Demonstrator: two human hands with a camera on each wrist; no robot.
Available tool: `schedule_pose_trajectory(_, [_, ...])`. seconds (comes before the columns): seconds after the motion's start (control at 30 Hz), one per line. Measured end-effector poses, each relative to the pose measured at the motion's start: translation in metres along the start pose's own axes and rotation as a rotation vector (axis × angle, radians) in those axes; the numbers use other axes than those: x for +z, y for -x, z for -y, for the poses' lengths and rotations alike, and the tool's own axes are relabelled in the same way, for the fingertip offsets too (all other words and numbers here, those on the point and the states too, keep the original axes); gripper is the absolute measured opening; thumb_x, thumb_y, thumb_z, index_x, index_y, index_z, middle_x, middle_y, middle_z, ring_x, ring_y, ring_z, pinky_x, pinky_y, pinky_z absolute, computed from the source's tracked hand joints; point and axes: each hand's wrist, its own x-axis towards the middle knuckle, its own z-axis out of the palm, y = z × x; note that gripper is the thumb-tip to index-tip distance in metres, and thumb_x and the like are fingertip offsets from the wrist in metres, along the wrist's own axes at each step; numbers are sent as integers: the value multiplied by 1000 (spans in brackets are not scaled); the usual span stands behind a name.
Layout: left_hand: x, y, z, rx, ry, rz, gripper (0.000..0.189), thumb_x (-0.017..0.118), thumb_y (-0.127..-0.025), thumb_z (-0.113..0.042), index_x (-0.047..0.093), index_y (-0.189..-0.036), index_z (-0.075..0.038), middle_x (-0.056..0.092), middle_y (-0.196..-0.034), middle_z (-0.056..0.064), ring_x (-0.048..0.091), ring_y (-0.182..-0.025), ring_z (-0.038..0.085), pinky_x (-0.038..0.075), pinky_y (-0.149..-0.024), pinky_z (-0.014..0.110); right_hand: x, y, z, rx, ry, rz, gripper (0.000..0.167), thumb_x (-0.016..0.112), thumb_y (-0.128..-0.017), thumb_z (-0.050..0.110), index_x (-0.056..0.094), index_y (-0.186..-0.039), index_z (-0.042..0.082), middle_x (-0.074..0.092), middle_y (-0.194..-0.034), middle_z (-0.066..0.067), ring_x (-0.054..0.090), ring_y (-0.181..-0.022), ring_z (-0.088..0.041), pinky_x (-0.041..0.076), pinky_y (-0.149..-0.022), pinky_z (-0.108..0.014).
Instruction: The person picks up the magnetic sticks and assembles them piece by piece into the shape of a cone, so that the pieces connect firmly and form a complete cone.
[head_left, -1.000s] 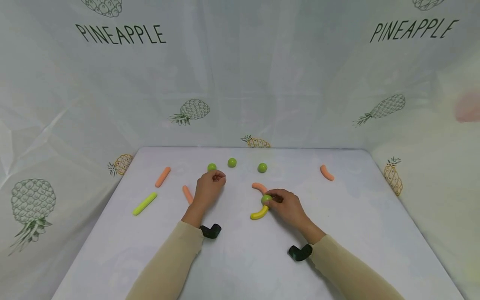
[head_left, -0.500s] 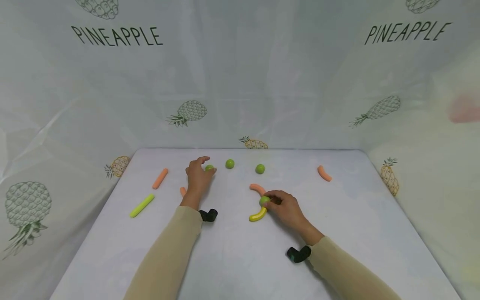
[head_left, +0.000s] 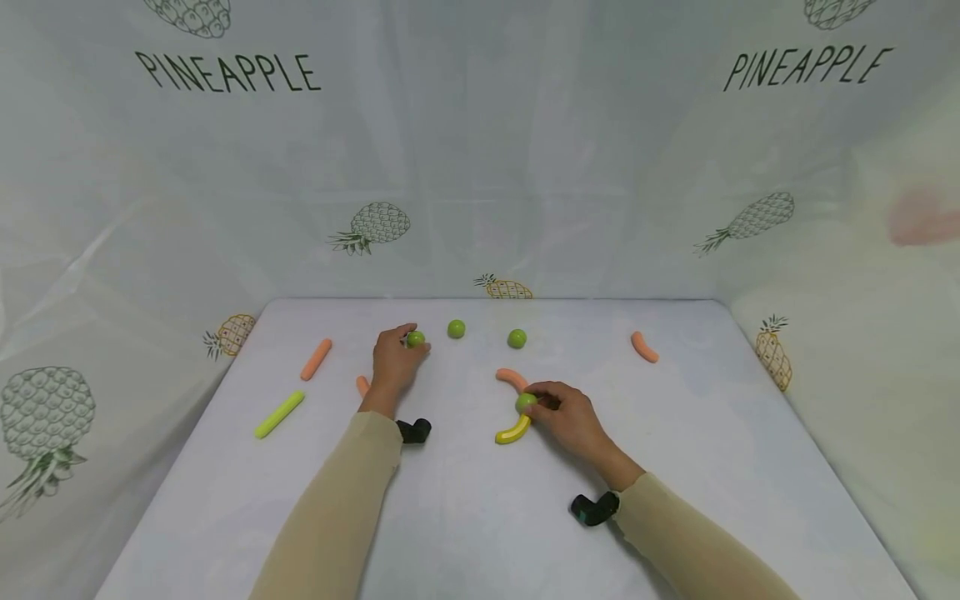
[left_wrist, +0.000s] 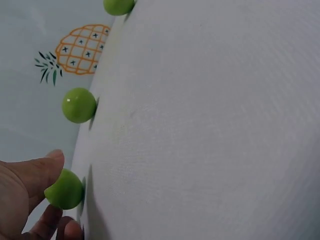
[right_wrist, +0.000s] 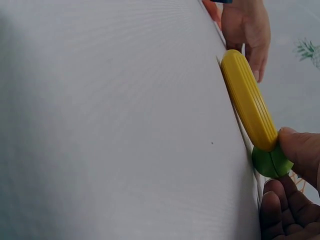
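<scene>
My left hand (head_left: 396, 360) is at the back left of the table, thumb and fingers about a glossy green ball (left_wrist: 65, 190); in the left wrist view they seem to touch it from both sides. Nearer the middle, my right hand (head_left: 573, 421) pinches another green ball (head_left: 527, 403) between thumb and fingers. That ball sits between a curved yellow rod (right_wrist: 249, 100) and a curved orange rod (head_left: 512, 379), touching the yellow one; the orange rod's near end is hidden by the ball and fingers. Two more green balls, one (head_left: 456, 329) left and one (head_left: 517, 338) right, lie along the back.
A straight orange rod (head_left: 316, 360) and a lime-green rod (head_left: 280, 415) lie on the left. Another orange rod (head_left: 363, 386) is partly hidden behind my left wrist. A curved orange rod (head_left: 645, 347) lies at the back right. Pineapple-print sheeting (head_left: 480, 150) walls the white table (head_left: 465, 517).
My left hand has moved left and back, opened around the far-left green ball, then closed in on it. My right hand stays on its ball.
</scene>
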Motion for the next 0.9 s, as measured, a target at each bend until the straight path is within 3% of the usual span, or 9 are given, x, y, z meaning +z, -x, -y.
schedule_pose_trajectory(0.17, [-3,-2,3,-5,20,19,48,74,-99,-19,63,-144,-8,57,-143,19,55,-130,35,46,-111,50,0,0,1,-10,3,2,29,82,-94,18,76,-122,13,72,-103,-2,62,-91,-16,51,-79,-26])
schedule_pose_trajectory(0.4, [-4,3,2,-1,22,49,30,73,-99,-16,68,-128,-11,65,-125,13,58,-115,29,48,-103,45,0,0,2,-15,9,3,27,82,-94,19,77,-120,14,72,-101,-1,62,-90,-16,51,-78,-26])
schedule_pose_trajectory(0.67, [-6,7,1,26,-30,124,43,74,-98,-13,64,-140,-8,65,-133,16,59,-124,32,47,-110,47,0,1,1,-5,12,5,28,82,-94,19,77,-121,14,71,-100,0,61,-91,-17,51,-80,-28])
schedule_pose_trajectory(0.9, [-6,12,-2,52,-22,147,43,76,-97,-16,66,-139,-9,68,-132,15,62,-125,31,48,-110,47,-1,1,1,-9,1,5,28,82,-94,19,77,-121,15,72,-100,0,61,-91,-16,51,-80,-28])
